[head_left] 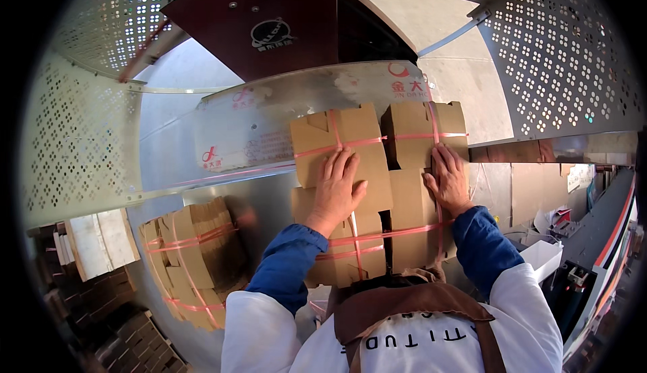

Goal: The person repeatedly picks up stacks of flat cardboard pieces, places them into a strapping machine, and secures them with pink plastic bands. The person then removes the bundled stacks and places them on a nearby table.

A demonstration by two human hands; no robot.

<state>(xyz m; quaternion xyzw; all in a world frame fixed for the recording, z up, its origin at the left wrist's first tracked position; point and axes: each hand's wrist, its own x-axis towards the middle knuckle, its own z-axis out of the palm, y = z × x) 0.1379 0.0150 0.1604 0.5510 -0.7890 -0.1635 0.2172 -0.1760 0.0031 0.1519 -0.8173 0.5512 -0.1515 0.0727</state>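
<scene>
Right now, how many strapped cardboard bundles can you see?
2. One bundle lies on the metal machine table under both hands, left hand and right hand flat on it. Another bundle sits lower left. Loose stacks at the far left edge may hide more.

The cardboard bundle (377, 191) in the centre is brown, with pink straps (377, 140) crossing it. A second bundle (192, 258) at lower left has the same colours. The sleeves (286, 265) are blue, the apron (404, 305) brown. The panel (269, 16) at top is dark red, and the guards (566, 49) are grey with dotted holes.
</scene>
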